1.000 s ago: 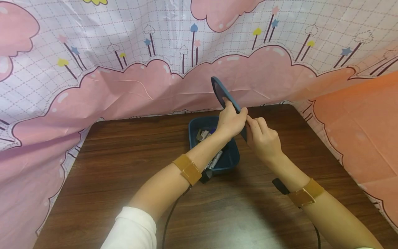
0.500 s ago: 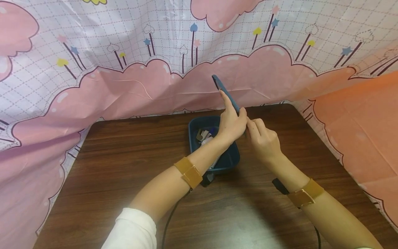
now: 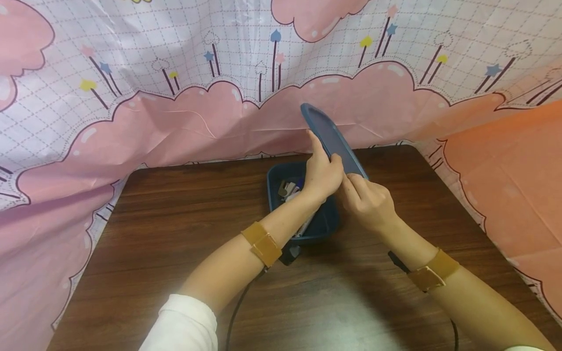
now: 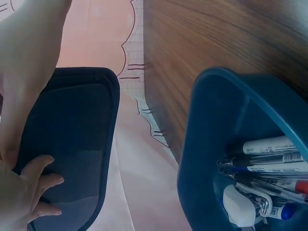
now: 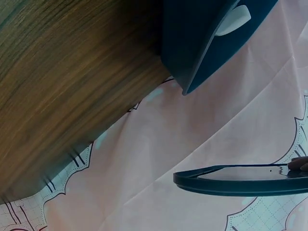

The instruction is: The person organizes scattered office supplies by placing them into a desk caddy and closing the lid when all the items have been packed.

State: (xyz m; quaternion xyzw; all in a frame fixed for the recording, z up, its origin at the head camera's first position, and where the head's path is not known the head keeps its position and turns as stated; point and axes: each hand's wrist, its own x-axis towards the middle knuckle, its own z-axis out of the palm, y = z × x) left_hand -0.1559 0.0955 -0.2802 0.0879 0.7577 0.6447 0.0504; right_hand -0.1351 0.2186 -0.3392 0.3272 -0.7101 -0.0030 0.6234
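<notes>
**A:** What did you have in your hands?

**B:** A dark blue lid (image 3: 331, 139). I held it tilted up on edge above the far right side of the open dark blue box (image 3: 327, 222), its far end raised toward the pink cloud-print sheet (image 3: 175, 122) behind the table. My left hand (image 3: 322, 174) gripped its left edge, fingers lying up along the rim and thumb against the face. My right hand (image 3: 366, 202) pinched the near, lower end. The 2 hands were close together, touching or nearly so.

**A:** Could you see that from the wrists?

**B:** On the left wrist view my fingertips (image 4: 45, 183) curled onto the lid's flat face. The right wrist view showed the lid edge-on, with only 1 fingertip at the frame's edge.

**A:** And the box?

**B:** It sat on the dark wood table (image 3: 175, 234), near the back edge, under my left forearm. Inside lay several pens (image 4: 269, 161), a white eraser-like piece (image 4: 238, 207) and some small metal bits I couldn't make out
</notes>
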